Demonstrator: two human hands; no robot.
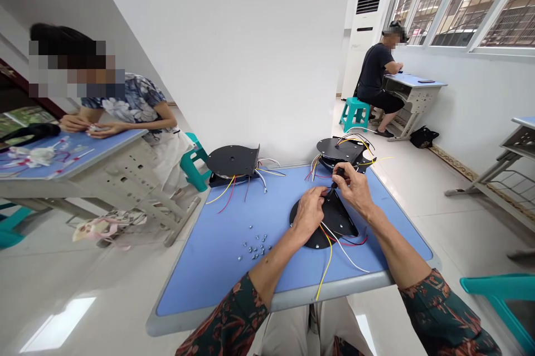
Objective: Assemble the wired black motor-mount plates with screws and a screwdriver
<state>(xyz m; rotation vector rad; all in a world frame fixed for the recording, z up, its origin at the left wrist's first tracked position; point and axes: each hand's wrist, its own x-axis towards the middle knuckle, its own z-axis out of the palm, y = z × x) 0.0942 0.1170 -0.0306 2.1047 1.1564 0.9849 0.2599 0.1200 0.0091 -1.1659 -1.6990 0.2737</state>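
Observation:
My right hand (356,191) is closed around the dark handle of a screwdriver (340,173), which points down at the far edge of a black round metal plate assembly (339,215). Over the left part of that assembly lies my left hand (309,211), its fingers bent together near the screwdriver's tip. Whatever the left fingertips pinch is too small to make out. Silver screw heads dot the plate. A yellow wire (328,261), a white wire (349,257) and red and black wires trail from it towards the front edge.
Loose screws (256,247) lie on the blue table (200,272) left of my forearm. Two similar black assemblies with wires stand at the back left (234,162) and back right (334,150). One person (137,102) works at a desk on the left, another (371,74) sits far right.

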